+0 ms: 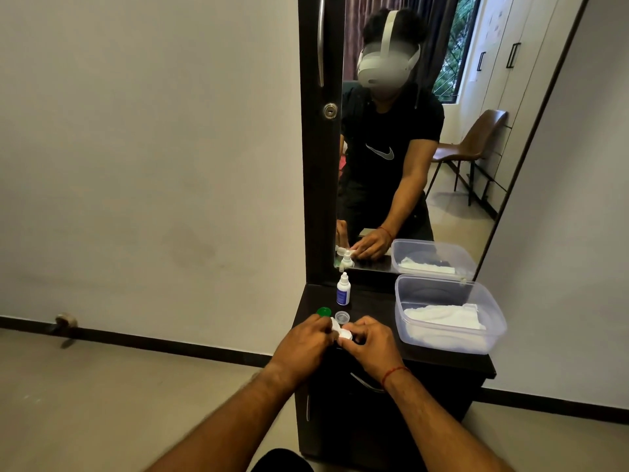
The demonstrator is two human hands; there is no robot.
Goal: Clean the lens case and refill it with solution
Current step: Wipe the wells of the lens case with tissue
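Note:
Both hands meet over the front of the dark dresser top [377, 301]. My left hand [303, 338] and my right hand [371, 338] together pinch a small white lens case [342, 332], mostly hidden by the fingers. Just behind the hands lie a green cap [323, 311] and a clear cap [342, 315], both loose on the top. Farther back stands a small white solution bottle [343, 289] with a blue label, upright and closed.
A clear plastic tub [446, 342] holding white cloth sits at the right of the dresser top. A tall mirror [408, 131] rises behind it, reflecting a person. Pale wall at left, tiled floor below, drawer handle under the top's front edge.

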